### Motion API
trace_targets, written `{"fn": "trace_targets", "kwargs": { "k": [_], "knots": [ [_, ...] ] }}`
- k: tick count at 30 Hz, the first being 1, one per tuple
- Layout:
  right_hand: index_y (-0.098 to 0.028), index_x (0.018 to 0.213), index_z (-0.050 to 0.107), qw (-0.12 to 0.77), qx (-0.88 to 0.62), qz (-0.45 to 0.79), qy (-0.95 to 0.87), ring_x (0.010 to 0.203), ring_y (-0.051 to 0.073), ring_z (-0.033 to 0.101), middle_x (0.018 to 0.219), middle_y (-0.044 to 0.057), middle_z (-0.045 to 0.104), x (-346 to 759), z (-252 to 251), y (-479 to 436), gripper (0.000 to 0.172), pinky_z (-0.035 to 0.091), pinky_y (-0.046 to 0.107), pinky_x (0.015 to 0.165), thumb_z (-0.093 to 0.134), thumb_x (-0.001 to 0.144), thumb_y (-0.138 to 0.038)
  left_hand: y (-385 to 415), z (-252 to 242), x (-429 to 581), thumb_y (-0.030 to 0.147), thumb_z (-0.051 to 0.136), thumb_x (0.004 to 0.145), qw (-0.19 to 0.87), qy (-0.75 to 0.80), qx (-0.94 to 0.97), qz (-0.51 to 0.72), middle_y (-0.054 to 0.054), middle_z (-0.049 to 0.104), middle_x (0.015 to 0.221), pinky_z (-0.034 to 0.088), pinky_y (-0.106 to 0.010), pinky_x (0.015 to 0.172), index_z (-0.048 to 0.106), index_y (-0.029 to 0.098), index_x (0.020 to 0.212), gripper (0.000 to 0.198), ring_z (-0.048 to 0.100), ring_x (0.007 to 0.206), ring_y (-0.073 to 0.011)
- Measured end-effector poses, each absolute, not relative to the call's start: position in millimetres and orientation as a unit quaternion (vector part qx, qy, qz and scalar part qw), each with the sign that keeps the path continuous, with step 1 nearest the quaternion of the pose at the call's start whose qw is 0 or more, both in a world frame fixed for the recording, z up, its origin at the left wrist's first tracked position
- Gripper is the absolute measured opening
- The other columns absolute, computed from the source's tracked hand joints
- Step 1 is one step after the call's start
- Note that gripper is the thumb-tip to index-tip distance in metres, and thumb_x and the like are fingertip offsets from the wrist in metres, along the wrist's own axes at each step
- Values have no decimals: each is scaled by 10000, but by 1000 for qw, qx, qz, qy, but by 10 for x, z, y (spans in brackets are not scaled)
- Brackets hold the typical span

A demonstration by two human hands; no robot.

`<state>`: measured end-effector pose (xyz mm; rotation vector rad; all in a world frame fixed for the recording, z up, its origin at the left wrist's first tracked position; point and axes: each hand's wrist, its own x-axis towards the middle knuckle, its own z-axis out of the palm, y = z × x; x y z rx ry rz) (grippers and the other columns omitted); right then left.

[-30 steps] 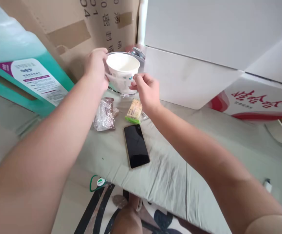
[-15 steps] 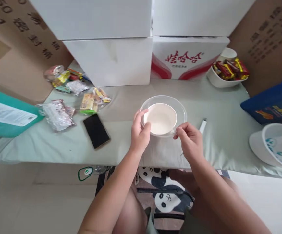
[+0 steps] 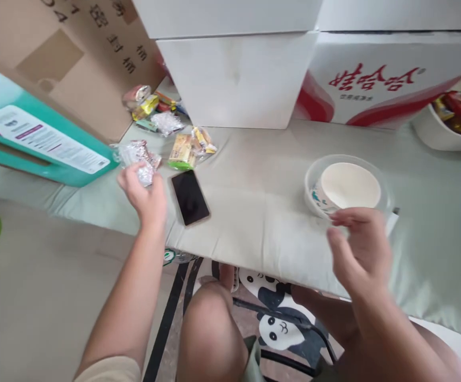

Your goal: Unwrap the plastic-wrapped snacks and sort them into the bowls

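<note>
My left hand (image 3: 145, 193) reaches out to the left of the table, and its fingers pinch the near end of a silver foil packet (image 3: 133, 153). A black phone (image 3: 190, 197) lies just right of that hand. My right hand (image 3: 359, 246) hovers at the table's near edge with fingers loosely bent and apart, holding nothing. Just beyond it stands a white paper bowl (image 3: 349, 185) nested inside a clear plastic bowl (image 3: 312, 178).
Several snack packets (image 3: 184, 151) lie behind the phone, more (image 3: 150, 103) by the cardboard box (image 3: 75, 58). A teal jug (image 3: 39, 143) lies at the left. White boxes (image 3: 234, 79) and a red-and-white carton (image 3: 377, 85) line the back. A white bowl of sweets (image 3: 441, 135) sits far right.
The nested bowls now rest on the table and both hands have let go. My left hand has moved left to the foil packet; my right hand has pulled back slightly.
</note>
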<state>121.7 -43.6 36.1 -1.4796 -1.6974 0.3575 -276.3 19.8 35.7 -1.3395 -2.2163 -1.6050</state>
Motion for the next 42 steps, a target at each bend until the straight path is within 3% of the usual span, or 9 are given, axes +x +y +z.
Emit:
{"fn": "trace_targets", "kwargs": {
  "k": [4, 9, 12, 21, 29, 32, 35, 38, 42],
  "knots": [
    [-293, 1174, 592, 397, -494, 219, -742, 1094, 303, 650, 1134, 122, 658, 82, 395, 85, 308, 590, 503, 894, 599, 870, -340, 358, 293, -3589, 388, 722, 838, -39, -819, -353, -451, -53, 517, 1430, 256, -545, 1260, 560, 297, 1368, 561, 424, 1427, -365],
    [-246, 1465, 517, 309, -470, 278, -779, 1528, 357, 367, 1501, 183, 534, -1221, 271, 1116, 667, 473, 573, 1133, 649, 835, -419, 629, 53, -3880, 423, 782, 753, -131, -814, -390, -410, -15, 677, 1344, 431, -570, 1098, 466, 371, 1521, 833, 608, 1222, -374],
    [-249, 1571, 435, 261, -476, 299, -785, 1596, 373, 257, 1620, 169, 419, -1622, 168, 1570, 792, 407, 590, 1193, 678, 842, -439, 827, -18, -3832, 309, 805, 683, -148, -766, -446, -438, -28, 692, 1355, 439, -546, 1131, 568, 395, 1433, 792, 627, 1252, -367],
    [-271, 1484, 533, 293, -574, 230, -730, 1534, 401, 354, 1627, 186, 369, -1095, -12, 1552, 653, 416, 636, 1164, 652, 855, -401, 1468, 75, -3258, 136, 776, 667, -246, -648, -572, -439, -51, 700, 1274, 428, -498, 1176, 686, 331, 1294, 663, 632, 1282, -312],
    [-176, 1497, 494, 313, -626, 199, -686, 1599, 464, 231, 1652, 270, 326, -175, 177, 676, 690, 372, 686, 1182, 624, 845, -364, 1505, 316, -2258, 92, 786, 617, -320, -625, -613, -362, -21, 698, 932, 450, -586, 1137, 725, 350, 1206, 646, 691, 1074, -355],
    [-241, 1395, 559, 340, -539, 175, -750, 1514, 371, 445, 1594, 199, 477, 281, 501, 131, 508, 457, 604, 1161, 569, 900, -350, 1217, 527, -1902, 112, 805, 644, -236, -632, -604, -424, -68, 690, 1135, 355, -560, 1247, 710, 315, 1190, 589, 584, 1316, -378],
    [-338, 1151, 655, 413, -557, 99, -714, 1189, 289, 692, 1216, 107, 731, 858, 799, -141, 241, 548, 513, 1055, 536, 944, -300, 791, 701, -1380, 161, 722, 786, -176, -587, -645, -456, -80, 633, 1311, 345, -509, 1285, 675, 294, 1219, 455, 537, 1388, -327],
    [-323, 1080, 696, 416, -636, 31, -649, 1037, 309, 702, 1063, 107, 739, 1423, 833, -114, 260, 561, 533, 944, 556, 882, -229, 347, 657, -740, 173, 692, 824, -222, -513, -715, -421, -79, 581, 1388, 386, -527, 1275, 685, 329, 1197, 404, 519, 1420, -321],
    [-270, 1072, 765, 348, -639, 46, -685, 1104, 341, 653, 1147, 123, 725, 1821, 528, -1, 337, 522, 554, 951, 542, 838, -176, 29, 366, -127, 91, 676, 792, -300, -515, -728, -339, -92, 397, 1564, 515, -582, 1156, 691, 354, 1222, 505, 500, 1450, -368]
  ]
}}
